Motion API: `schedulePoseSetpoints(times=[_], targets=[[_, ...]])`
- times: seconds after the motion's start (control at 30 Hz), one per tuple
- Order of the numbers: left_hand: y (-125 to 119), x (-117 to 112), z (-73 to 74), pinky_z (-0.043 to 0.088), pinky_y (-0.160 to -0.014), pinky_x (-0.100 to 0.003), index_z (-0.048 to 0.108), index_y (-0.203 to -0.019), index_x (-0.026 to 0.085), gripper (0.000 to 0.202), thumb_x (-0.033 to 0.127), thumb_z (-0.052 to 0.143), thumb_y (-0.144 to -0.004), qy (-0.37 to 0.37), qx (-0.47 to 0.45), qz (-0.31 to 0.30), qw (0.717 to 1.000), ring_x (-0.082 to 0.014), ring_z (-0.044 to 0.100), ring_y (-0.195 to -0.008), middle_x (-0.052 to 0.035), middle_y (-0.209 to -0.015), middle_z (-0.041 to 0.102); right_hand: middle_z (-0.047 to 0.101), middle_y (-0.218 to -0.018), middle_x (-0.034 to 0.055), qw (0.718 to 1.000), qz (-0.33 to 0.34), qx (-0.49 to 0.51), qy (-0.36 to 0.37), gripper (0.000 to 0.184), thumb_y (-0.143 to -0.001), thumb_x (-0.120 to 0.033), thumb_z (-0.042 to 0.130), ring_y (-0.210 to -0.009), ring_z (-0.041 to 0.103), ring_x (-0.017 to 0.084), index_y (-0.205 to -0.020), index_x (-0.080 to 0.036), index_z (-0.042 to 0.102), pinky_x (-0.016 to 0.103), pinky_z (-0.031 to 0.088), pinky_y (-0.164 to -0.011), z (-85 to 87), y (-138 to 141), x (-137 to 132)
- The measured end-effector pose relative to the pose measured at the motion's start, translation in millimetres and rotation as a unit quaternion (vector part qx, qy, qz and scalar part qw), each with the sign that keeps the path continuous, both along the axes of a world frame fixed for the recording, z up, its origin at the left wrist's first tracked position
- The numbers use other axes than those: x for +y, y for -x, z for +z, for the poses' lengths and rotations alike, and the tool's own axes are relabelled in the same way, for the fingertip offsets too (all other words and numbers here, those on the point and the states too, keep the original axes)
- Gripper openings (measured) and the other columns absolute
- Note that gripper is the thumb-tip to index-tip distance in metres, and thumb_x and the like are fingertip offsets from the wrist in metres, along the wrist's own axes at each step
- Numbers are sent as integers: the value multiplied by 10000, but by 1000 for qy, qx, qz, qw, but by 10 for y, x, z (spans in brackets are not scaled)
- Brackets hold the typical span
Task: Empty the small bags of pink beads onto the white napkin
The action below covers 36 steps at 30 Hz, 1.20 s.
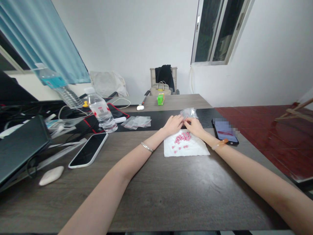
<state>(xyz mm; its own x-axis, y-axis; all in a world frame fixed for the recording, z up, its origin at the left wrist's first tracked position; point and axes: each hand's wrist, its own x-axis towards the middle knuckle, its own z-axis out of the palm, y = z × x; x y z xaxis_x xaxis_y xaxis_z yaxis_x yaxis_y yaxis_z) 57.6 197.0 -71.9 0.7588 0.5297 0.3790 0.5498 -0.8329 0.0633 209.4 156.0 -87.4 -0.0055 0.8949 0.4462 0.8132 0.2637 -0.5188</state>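
Note:
My left hand (173,124) and my right hand (195,126) meet at the far edge of a white paper sheet (187,152), fingertips close together. Just beyond them is a crumpled clear plastic bag (189,113). My left fingers are bent at its near left edge, and my right thumb and fingers are pinched at its near side. Their exact hold is small and partly hidden by the hands. Several small pink beads (183,137) lie on the paper, most of them clustered near my wrists and a few scattered closer to me.
Flat clear zip bags (137,122) lie left of my hands. A dark phone (225,131) sits on the right, a white-edged phone (89,150) on the left. Two water bottles (101,111) (58,85), a laptop (23,150) and a white mouse (51,175) occupy the left side. A green box (160,99) stands farther back.

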Motion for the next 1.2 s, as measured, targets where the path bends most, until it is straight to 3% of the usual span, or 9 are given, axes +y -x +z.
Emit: schedulePoseSetpoints(times=[0.3, 0.47, 0.67, 0.97, 1.1, 1.2], targets=[[17, 30, 21, 349, -829, -317, 563, -970, 179, 271, 228, 297, -955, 0, 11, 4, 1000, -195, 559, -993, -63, -1024, 637, 695, -812, 74, 999, -23, -46, 15, 215, -839, -210, 461, -709, 594, 173, -788, -162, 665, 261, 401, -660, 45, 13, -32], [-15, 6, 37, 325, -796, -330, 570, -849, 156, 240, 239, 357, -923, -7, 13, 13, 1000, -203, 578, -898, -73, -912, 656, 684, -768, 68, 996, -54, -68, 30, 206, -827, -237, 484, -697, 594, 175, -784, -170, 675, 252, 379, -616, 73, 48, -58], [-8, 1, 41, 297, -777, -351, 558, -766, 150, 203, 251, 424, -881, -10, -9, 45, 999, -214, 579, -836, -75, -834, 653, 658, -675, 73, 994, -90, -47, 38, 182, -765, -261, 544, -679, 595, 189, -654, -165, 651, 263, 375, -620, 100, 75, -91], [-17, 26, -1, 294, -778, -336, 553, -793, 170, 183, 245, 428, -903, -74, -126, 99, 984, -183, 555, -823, -43, -830, 631, 665, -672, 71, 977, -128, 167, 14, 205, -733, -319, 525, -701, 603, 211, -637, -162, 617, 301, 430, -663, 39, 1, 20], [-17, 34, -3, 312, -767, -320, 559, -819, 166, 201, 250, 409, -924, -109, -123, 66, 984, -169, 553, -831, -45, -865, 630, 664, -712, 48, 951, -76, 299, 25, 160, -715, -314, 539, -642, 607, 172, -708, -167, 603, 279, 466, -608, 16, -26, 99], [-21, 5, 8, 317, -771, -325, 577, -860, 163, 252, 278, 371, -948, -154, -91, 16, 984, -168, 554, -838, -49, -895, 635, 623, -616, 9, 921, -23, 385, 58, 110, -712, -280, 556, -552, 585, 144, -675, -179, 577, 259, 469, -541, -2, 5, 143]])
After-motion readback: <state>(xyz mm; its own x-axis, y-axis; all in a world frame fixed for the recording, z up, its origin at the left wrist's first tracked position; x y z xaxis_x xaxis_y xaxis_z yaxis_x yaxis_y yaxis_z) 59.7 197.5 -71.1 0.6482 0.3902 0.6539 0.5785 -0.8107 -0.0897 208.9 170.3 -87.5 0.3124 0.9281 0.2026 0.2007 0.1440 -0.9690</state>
